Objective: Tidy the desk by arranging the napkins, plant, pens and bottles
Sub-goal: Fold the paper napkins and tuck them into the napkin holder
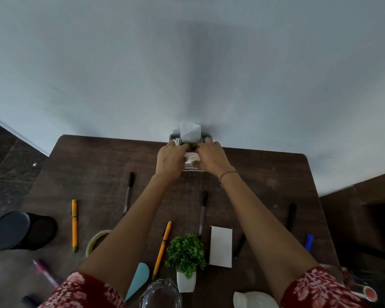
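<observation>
across the desk (pixel 98 165), left hand (pixel 170 160) and right hand (pixel 211 156) grip napkins (pixel 191 157) between them.

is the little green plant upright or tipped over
Upright: the plant stands in its white pot on the desk, leaves on top.

Both arms stretched straight ahead — hands together at the far end.
The left hand (pixel 169 158) and right hand (pixel 212 157) lie knuckles up, nearly touching, fingers curled down onto a white wad of napkins (pixel 191 157) between them — forearms bare.
</observation>
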